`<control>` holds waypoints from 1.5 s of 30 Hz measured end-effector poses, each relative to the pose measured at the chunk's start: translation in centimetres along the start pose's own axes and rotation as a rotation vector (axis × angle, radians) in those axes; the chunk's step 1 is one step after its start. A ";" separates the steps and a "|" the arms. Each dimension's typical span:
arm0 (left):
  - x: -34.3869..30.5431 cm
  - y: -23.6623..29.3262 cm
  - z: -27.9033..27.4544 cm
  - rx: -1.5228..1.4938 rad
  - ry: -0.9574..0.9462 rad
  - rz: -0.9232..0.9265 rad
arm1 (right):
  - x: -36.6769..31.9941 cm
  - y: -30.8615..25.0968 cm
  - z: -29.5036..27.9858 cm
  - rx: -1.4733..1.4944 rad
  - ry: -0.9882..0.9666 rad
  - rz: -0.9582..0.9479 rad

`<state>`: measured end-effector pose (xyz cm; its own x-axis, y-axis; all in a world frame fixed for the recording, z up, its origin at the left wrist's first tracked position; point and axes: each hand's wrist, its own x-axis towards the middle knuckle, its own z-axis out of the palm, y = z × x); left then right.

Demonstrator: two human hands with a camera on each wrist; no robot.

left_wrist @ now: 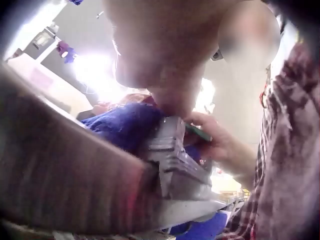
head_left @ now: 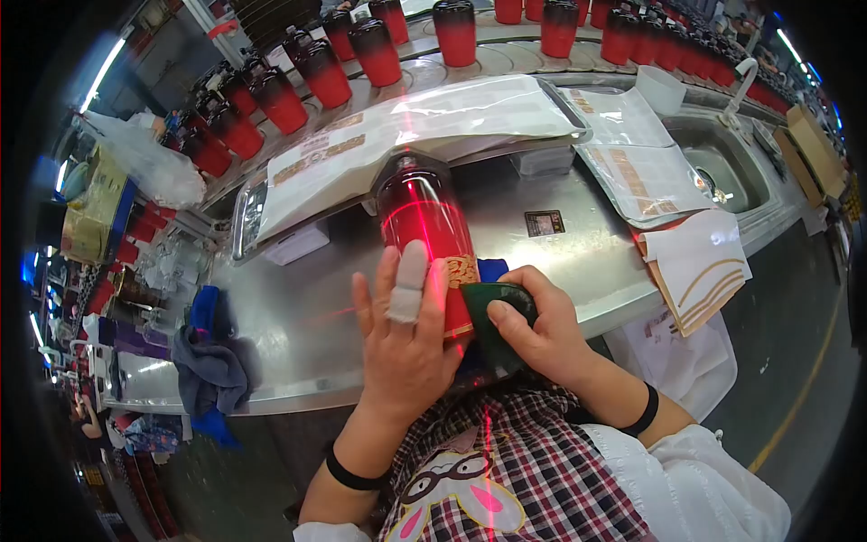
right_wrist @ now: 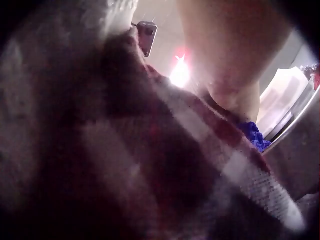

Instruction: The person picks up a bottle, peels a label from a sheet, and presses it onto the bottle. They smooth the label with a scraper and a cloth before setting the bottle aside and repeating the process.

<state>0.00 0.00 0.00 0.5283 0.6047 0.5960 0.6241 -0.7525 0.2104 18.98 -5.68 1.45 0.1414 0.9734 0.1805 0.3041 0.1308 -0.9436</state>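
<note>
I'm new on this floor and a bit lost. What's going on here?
A person's left hand rests on a red-and-black bottle whose neck points away. The right hand grips a flat green tool by the bottle's gold decoration. Printed sheets lie to the right, and across the metal bench similar bottles stand in a curved line.

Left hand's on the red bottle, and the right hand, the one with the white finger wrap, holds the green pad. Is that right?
Not quite: the white finger wrap is on the left hand, not the right hand, as the head view shows. The left hand is on the red bottle, and the right hand holds the green pad.
</note>
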 end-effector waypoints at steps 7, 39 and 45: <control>-2.6 -2.7 -1.1 -0.225 -0.023 -0.172 | 0.5 -0.1 1.9 0.086 0.003 -0.029; -2.6 -2.4 -0.3 -0.373 -0.046 -0.284 | 14.9 14.8 -35.6 -1.601 -0.173 0.378; -2.9 -2.4 -0.2 -0.439 -0.028 -0.317 | 15.6 16.7 -37.0 -1.234 0.131 0.703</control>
<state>-3.11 0.06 -2.09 0.3719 0.8223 0.4307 0.4594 -0.5662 0.6843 61.10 4.69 -1.27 0.6681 0.7330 -0.1276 0.7376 -0.6751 -0.0159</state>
